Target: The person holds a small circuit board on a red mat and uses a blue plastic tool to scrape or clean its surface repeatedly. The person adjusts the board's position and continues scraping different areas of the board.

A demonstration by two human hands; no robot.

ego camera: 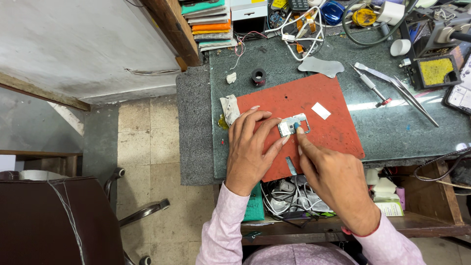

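Note:
A small silvery circuit board (293, 125) lies on a red work mat (333, 130). My left hand (250, 149) rests flat on the mat, with its fingertips steadying the board's left edge. My right hand (333, 179) comes in from below and presses a small blue-tipped thing (297, 127) onto the middle of the board with thumb and forefinger. A thin metal strip (291, 166) lies on the mat between my hands. A small white rectangle (321, 111) lies on the mat to the upper right of the board.
Tweezers (414, 100) and a screwdriver (371, 86) lie on the dark green benchtop (407, 130) right of the mat. A black ring (258, 76) and a grey pad (321, 66) sit behind it. Tangled cables (301, 29), a soldering sponge (435, 71) and stacked boxes (211, 24) crowd the back. A chair (54, 221) stands at left.

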